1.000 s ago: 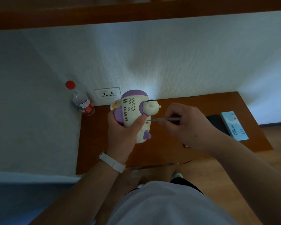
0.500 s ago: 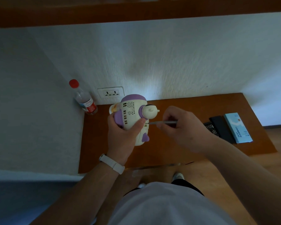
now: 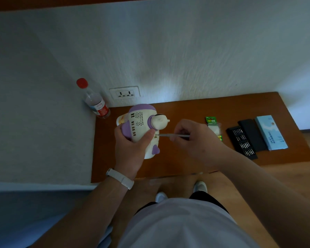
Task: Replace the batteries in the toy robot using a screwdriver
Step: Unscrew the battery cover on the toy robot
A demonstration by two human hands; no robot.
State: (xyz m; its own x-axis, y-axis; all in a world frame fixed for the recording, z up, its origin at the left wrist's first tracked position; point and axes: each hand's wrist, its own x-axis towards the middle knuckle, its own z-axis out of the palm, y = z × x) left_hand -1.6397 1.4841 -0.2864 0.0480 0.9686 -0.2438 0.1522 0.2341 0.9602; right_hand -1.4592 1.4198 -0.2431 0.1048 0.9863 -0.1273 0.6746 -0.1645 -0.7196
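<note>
Toy robot, head toward wall, gripped by left hand, right hand pinching screwdriver pointing left

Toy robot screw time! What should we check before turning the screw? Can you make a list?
1. Toy robot held steady: left hand grips its body. Ok.
2. Screwdriver held: right hand pinches it. Ok.
3. Tip seated properly: it reaches the toy's body, too small to see more. Cannot tell.
4. New batteries ready: battery pack lies on the table. Ok.
5. Spare bits near: bit case lies open on the table. Ok.
</note>
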